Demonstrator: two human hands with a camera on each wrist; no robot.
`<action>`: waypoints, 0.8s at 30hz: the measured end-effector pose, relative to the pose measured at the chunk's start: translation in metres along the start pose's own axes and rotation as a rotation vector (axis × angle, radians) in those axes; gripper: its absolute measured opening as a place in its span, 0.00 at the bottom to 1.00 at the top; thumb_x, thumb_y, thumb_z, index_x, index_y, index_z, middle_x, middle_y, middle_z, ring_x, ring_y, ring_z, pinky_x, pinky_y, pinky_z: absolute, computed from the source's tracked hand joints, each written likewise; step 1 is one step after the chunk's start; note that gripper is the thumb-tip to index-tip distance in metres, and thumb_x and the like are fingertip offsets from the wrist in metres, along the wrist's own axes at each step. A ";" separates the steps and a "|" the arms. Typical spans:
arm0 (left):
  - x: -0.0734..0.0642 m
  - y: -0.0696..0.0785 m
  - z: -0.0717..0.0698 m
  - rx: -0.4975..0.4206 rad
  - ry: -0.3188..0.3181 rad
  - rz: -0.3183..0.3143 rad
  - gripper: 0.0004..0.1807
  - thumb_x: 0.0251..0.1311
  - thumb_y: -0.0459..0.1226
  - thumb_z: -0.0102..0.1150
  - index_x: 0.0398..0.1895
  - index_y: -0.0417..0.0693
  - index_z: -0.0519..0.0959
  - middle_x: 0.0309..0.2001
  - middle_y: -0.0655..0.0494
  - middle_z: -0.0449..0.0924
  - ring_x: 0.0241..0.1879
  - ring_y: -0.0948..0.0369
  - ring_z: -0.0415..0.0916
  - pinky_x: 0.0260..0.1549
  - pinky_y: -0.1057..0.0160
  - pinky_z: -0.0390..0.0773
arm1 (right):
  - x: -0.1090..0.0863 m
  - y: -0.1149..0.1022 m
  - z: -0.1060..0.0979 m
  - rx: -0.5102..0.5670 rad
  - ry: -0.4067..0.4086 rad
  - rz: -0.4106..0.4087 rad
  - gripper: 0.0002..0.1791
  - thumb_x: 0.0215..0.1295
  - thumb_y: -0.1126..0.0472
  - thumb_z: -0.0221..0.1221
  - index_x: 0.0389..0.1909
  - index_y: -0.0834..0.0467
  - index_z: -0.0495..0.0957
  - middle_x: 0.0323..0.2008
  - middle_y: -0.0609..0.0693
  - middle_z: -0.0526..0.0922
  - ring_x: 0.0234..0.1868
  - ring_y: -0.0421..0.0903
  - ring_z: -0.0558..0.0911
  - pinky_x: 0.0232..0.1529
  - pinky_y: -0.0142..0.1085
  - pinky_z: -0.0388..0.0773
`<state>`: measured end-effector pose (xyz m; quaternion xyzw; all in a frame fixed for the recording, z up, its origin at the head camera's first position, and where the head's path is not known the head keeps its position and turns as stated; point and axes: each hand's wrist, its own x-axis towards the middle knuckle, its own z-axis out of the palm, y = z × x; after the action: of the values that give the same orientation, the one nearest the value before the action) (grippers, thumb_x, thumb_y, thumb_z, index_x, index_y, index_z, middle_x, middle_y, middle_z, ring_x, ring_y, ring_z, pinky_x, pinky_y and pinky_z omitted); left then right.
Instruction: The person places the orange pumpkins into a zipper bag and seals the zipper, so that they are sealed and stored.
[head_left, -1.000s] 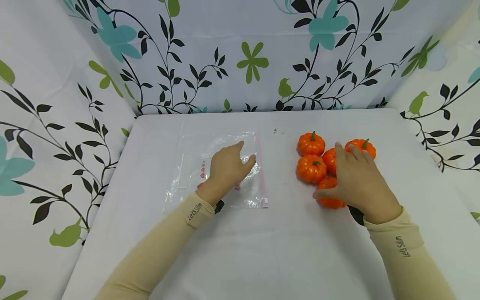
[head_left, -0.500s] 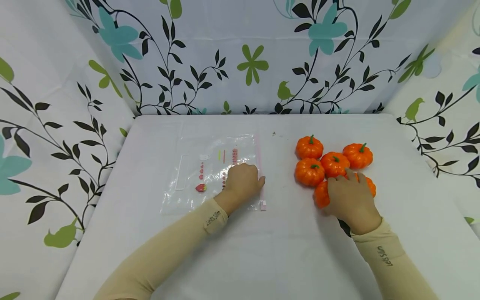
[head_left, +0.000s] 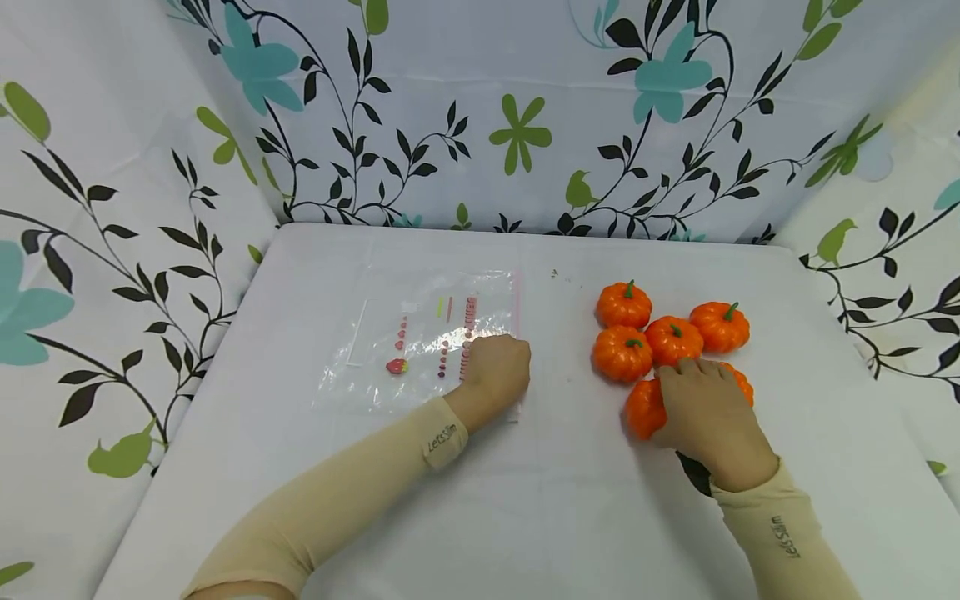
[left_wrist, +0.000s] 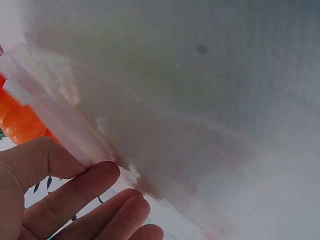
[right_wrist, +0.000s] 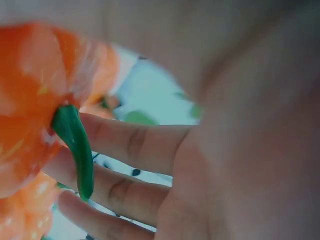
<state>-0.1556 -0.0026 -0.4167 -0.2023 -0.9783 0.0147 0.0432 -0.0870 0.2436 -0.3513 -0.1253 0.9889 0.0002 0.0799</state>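
Observation:
My left hand holds the right edge of a clear zip bag printed with small red and pink shapes. Thumb and forefinger pinch its pink seal strip in the left wrist view, where the raised plastic fills most of the picture. At the right of the table, my right hand reaches over the front of a group of glossy orange toy pumpkins. The right wrist view has its fingers curled along a pumpkin with a green stem; the blurred thumb side crosses the top.
Several other pumpkins cluster beyond the right hand, including one at the back left and one at the back right. Another pumpkin sits at the hand's left side. A patterned curtain encloses the white table.
My left hand has moved from above the bag to its right edge and taken hold of it. The right hand has come nearer and curled over a front pumpkin.

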 end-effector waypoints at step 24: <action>-0.015 -0.023 -0.018 -0.171 0.506 -0.012 0.14 0.53 0.37 0.65 0.13 0.48 0.76 0.14 0.58 0.71 0.10 0.61 0.68 0.10 0.64 0.68 | 0.078 -0.041 -0.005 0.793 0.262 -0.007 0.51 0.50 0.35 0.73 0.72 0.54 0.68 0.63 0.52 0.73 0.57 0.54 0.80 0.53 0.50 0.80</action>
<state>-0.1493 -0.0299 -0.3986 -0.1967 -0.9352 -0.1195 0.2691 -0.1521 0.1848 -0.3574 -0.0871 0.9137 -0.3968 -0.0046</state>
